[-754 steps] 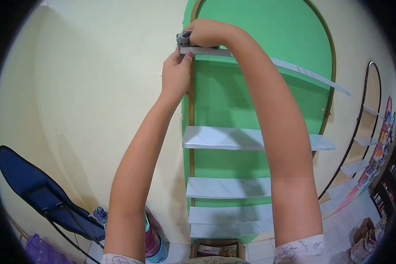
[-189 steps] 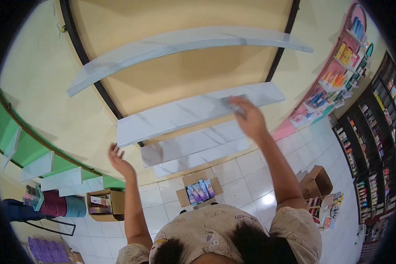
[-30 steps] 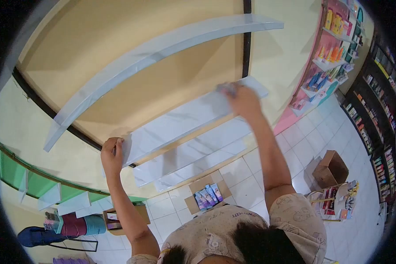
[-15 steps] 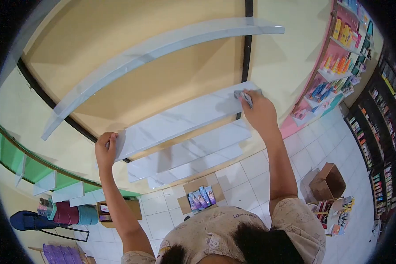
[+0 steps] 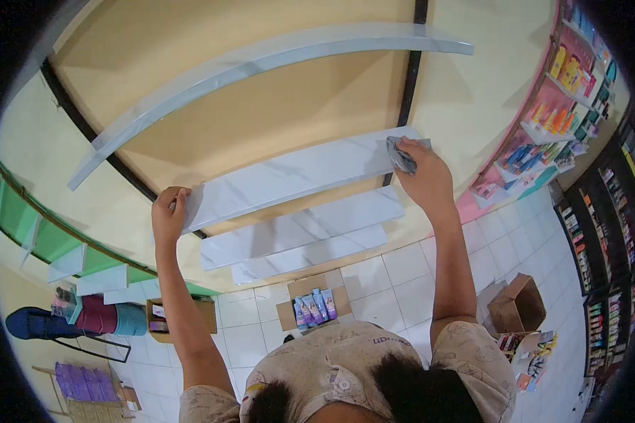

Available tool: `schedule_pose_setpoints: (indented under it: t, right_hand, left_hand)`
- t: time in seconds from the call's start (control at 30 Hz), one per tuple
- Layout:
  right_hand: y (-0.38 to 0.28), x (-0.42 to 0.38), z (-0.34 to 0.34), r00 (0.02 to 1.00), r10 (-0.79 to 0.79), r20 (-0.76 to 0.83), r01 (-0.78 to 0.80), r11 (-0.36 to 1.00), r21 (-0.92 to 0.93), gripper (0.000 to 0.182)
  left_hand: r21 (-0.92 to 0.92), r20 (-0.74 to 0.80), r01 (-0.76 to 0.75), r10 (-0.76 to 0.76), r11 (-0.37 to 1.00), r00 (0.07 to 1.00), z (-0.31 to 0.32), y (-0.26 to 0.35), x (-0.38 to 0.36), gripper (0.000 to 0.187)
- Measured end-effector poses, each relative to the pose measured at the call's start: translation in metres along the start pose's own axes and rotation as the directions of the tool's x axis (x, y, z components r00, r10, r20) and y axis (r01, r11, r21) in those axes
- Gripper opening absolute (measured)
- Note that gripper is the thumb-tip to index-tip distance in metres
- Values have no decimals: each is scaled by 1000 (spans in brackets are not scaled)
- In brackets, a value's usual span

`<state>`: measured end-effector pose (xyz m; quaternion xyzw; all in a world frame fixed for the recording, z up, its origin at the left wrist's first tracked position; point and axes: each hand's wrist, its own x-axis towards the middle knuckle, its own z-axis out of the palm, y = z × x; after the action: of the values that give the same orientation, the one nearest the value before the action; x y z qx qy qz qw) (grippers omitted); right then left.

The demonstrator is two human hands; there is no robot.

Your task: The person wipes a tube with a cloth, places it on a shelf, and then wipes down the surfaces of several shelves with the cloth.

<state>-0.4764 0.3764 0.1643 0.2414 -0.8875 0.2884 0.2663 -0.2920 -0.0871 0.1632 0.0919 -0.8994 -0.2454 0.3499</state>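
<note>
A white marble-patterned shelf (image 5: 289, 173) spans the wall in front of me. My left hand (image 5: 168, 210) is closed around its left end, the thumb on top and the other fingers partly hidden. At the opposite end, my right hand (image 5: 425, 180) holds a crumpled grey cloth (image 5: 401, 156) against the shelf's top near its right edge. Above it runs a longer-looking shelf (image 5: 261, 60), curved by the lens. Two lower shelves, the nearer one (image 5: 296, 229) and the bottom one (image 5: 310, 255), sit beneath my arms.
An open carton of purple and blue bottles (image 5: 315, 308) stands on the tiled floor (image 5: 374, 282). To the right are an open cardboard box (image 5: 518, 303), stocked pink shelving (image 5: 536, 134) and a dark product rack (image 5: 593, 233). Green-backed shelves (image 5: 70, 261) and a dark blue chair (image 5: 39, 323) are at left.
The view has shifted slightly. My right hand stays at the shelf's right end, with more of the grey cloth now showing. The left hand keeps its hold on the left end.
</note>
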Motion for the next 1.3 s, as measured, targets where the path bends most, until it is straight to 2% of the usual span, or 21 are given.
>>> schedule_pose_setpoints:
  t: [0.17, 0.27, 0.37, 0.47, 0.57, 0.63, 0.67, 0.7, 0.73, 0.87, 0.97, 1.07, 1.27, 1.3]
  right_hand:
    - [4, 25, 8, 993, 75, 87, -75, 997, -8, 36]
    - [4, 43, 15, 992, 64, 108, -63, 998, -19, 37]
    - [4, 45, 18, 992, 53, 111, -51, 999, -18, 37]
    - [-6, 32, 10, 991, 81, 109, -84, 996, 22, 39]
    - [-7, 11, 4, 996, -40, 75, 43, 998, -38, 41]
    - [-9, -1, 3, 994, -104, 38, 108, 985, -133, 42]
    - [-10, -4, 4, 990, -136, 26, 139, 974, -180, 42]
    - [-10, -2, 6, 993, -114, 27, 117, 982, -151, 42]
    - [-9, 2, 7, 995, -90, 31, 93, 988, -123, 42]
    - [-13, 33, 17, 996, 51, 79, -48, 998, -42, 41]
    - [-10, 55, 34, 987, 114, 114, -99, 986, -133, 41]
    - [-18, 43, 39, 998, 63, 17, -61, 992, -112, 41]
    - [-64, -15, 29, 993, -114, -29, 112, 992, -56, 42]
    - [-68, -15, 29, 996, -93, -9, 93, 994, -54, 43]
  left_hand:
    - [-43, 1, 40, -40, 998, 999, 1, -1, -1, 17]
    - [27, 1, 37, -37, 999, 999, -1, -2, -1, 16]
    - [152, -216, -184, 214, 971, 953, -5, 3, -9, 15]
    - [170, -389, -189, 242, 967, 889, -11, -9, -22, 15]
    - [265, -498, -177, 292, 948, 817, -18, -32, -42, 16]
    - [-66, -513, -84, 38, 994, 857, -14, -57, -54, 26]
    - [-237, -504, -52, -77, 970, 860, -11, -60, -57, 29]
    - [-401, -473, -18, -190, 916, 860, -9, -63, -60, 33]
    - [-397, -412, 11, -189, 918, 892, -9, -68, -61, 40]
    - [-528, -380, -45, -189, 848, 905, -5, -75, -58, 43]
    - [-623, -337, -50, -211, 781, 918, 6, -91, -56, 49]
    - [-687, -279, -38, -216, 726, 936, 9, -101, -60, 55]
    - [-728, -270, -18, -263, 686, 926, 14, -100, -60, 64]
    - [-724, -271, -18, -260, 690, 927, 14, -101, -61, 66]
